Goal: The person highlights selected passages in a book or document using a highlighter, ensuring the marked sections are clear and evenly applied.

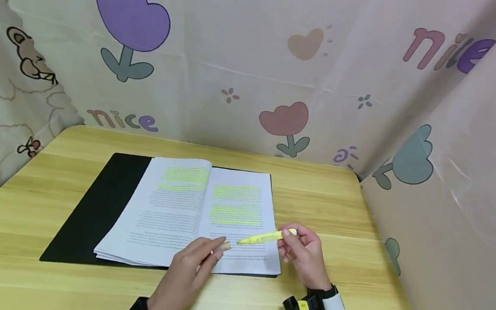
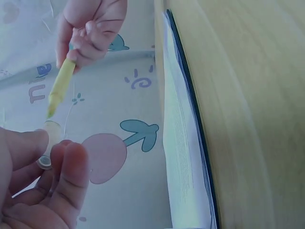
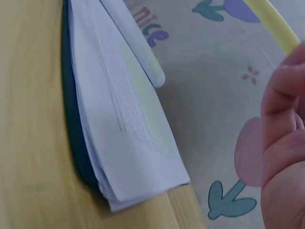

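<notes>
My right hand [image 1: 303, 253] pinches a yellow highlighter [image 1: 263, 237] near its back end. Its bare tip points left, toward the cap [image 1: 224, 246] that my left hand [image 1: 189, 270] pinches between thumb and fingers. In the left wrist view a short gap parts the highlighter tip [image 2: 50, 112] from the pale, see-through cap [image 2: 46, 155]. Both hands are above the lower right page of an open stack of printed paper [image 1: 169, 246]. Yellow marking covers blocks of text on the upper half of both pages. In the right wrist view only part of the highlighter [image 3: 274, 24] shows.
A black folder or mat [image 1: 91, 220] lies under the paper and reaches out to its left. The wooden table [image 1: 315, 195] extends around it. Printed curtains [image 1: 222, 39] hang behind the table and along both sides. A small camera [image 1: 299, 304] is strapped to the right wrist.
</notes>
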{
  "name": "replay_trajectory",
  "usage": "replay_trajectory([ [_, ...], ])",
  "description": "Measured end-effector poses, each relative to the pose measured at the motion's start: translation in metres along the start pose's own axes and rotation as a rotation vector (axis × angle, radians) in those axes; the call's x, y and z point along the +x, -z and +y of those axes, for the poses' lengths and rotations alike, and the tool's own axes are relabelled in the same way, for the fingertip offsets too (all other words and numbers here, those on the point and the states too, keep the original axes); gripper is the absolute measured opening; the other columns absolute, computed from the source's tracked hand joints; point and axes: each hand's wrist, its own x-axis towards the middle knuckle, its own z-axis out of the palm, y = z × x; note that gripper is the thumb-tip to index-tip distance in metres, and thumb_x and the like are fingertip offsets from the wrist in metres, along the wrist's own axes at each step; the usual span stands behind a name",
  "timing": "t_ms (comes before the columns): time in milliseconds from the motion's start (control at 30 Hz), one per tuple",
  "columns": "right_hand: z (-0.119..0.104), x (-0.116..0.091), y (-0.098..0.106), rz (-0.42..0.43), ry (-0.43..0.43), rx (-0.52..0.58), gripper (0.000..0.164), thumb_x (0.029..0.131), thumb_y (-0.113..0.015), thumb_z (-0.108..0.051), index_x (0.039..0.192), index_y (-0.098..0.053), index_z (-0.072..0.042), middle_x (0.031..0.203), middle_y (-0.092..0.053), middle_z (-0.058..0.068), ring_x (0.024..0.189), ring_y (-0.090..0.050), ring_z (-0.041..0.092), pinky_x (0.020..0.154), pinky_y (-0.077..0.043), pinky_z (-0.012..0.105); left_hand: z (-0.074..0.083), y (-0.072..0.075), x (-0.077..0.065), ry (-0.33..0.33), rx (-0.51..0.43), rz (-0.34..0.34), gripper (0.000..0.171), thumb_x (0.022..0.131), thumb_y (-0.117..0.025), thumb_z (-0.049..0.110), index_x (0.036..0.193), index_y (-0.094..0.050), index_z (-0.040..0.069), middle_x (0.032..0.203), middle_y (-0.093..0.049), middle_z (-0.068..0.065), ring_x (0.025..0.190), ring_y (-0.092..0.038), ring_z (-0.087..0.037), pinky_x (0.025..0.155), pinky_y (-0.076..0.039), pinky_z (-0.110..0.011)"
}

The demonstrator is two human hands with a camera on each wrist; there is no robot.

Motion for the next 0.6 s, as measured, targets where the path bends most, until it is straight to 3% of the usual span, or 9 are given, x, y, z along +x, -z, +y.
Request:
replay_trajectory([
  [133, -0.001, -0.003, -0.003, -0.092, 0.023, 0.003, 0.023, 0.097, -0.055, -0.014, 0.105, -0.058, 0.008, 0.077, -0.061, 0.024, 0.057, -0.057, 0.016, 0.046, -0.044, 0.029, -0.001, 0.0, 0.0, -0.022, -0.007, -0.011, 0.029, 0.094, -0.06, 0.013, 0.122, -0.063, 0.006, 0.097, -0.059, 0.012, 0.076, -0.049, 0.001, 0.063, -0.041, -0.012],
  [233, 0.0, -0.003, -0.004, -0.088, 0.017, -0.016, 0.024, 0.097, -0.056, -0.015, 0.105, -0.059, 0.007, 0.078, -0.059, 0.031, 0.058, -0.058, 0.017, 0.047, -0.046, 0.03, -0.001, 0.0, 0.0, -0.032, -0.007, -0.013, 0.029, 0.093, -0.061, 0.012, 0.121, -0.064, 0.007, 0.097, -0.058, 0.012, 0.075, -0.048, 0.002, 0.063, -0.041, -0.012],
  [400, 0.002, -0.002, -0.006, -0.09, -0.001, -0.035, 0.024, 0.096, -0.058, -0.016, 0.104, -0.06, 0.006, 0.079, -0.059, 0.031, 0.059, -0.059, 0.017, 0.047, -0.047, 0.03, -0.001, 0.0, -0.001, -0.027, -0.011, -0.032, 0.028, 0.093, -0.061, 0.012, 0.12, -0.065, 0.006, 0.098, -0.058, 0.013, 0.076, -0.048, 0.002, 0.064, -0.041, -0.012],
  [533, 0.006, -0.002, -0.009, -0.171, -0.027, -0.051, 0.022, 0.097, -0.056, -0.015, 0.105, -0.061, 0.005, 0.08, -0.06, 0.033, 0.061, -0.062, 0.018, 0.048, -0.05, 0.035, -0.001, 0.0, -0.003, 0.02, -0.001, -0.077, 0.027, 0.094, -0.061, 0.016, 0.118, -0.066, 0.007, 0.098, -0.057, 0.014, 0.076, -0.048, 0.001, 0.064, -0.042, -0.014],
  [600, 0.01, -0.002, -0.011, -0.212, -0.071, -0.11, 0.026, 0.099, -0.052, -0.021, 0.104, -0.062, 0.003, 0.079, -0.061, 0.028, 0.06, -0.06, 0.017, 0.048, -0.05, 0.034, -0.001, 0.001, -0.003, 0.074, -0.002, -0.124, 0.025, 0.095, -0.06, 0.019, 0.116, -0.067, 0.009, 0.096, -0.057, 0.016, 0.076, -0.049, 0.001, 0.064, -0.043, -0.016],
])
